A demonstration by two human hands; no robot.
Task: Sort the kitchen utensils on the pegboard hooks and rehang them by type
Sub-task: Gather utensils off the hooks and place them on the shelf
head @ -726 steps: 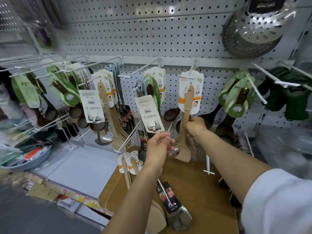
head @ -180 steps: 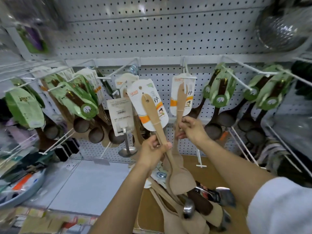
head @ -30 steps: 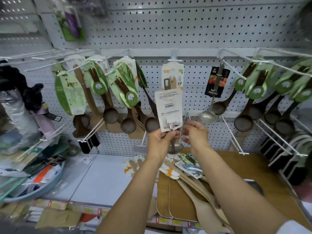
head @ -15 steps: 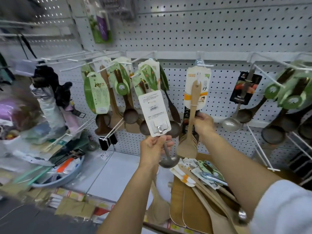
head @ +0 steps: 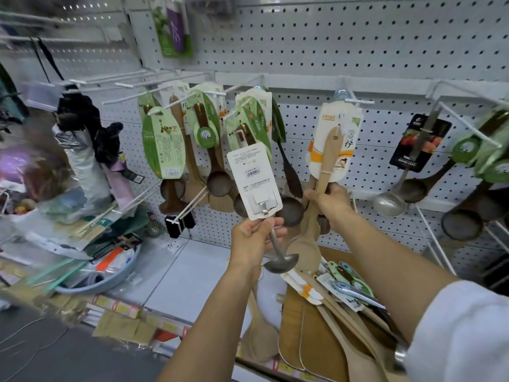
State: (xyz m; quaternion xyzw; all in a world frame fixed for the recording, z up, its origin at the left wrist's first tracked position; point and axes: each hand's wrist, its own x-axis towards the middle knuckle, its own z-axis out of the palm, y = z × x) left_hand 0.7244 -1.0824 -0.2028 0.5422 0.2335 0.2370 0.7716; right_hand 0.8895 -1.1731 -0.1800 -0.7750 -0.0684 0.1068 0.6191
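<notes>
Still pinching carded steel ladle [head: 278,255] in left hand [head: 254,235], now lifted leftward; right hand [head: 329,201] still gripping wooden spatula [head: 316,205] hanging on pegboard hook [head: 355,100].

White dotted pegboard [head: 358,45], green-labelled brown ladles [head: 217,180], pale wooden spatula [head: 316,216], silver ladle [head: 281,261] on white card [head: 254,177].
</notes>
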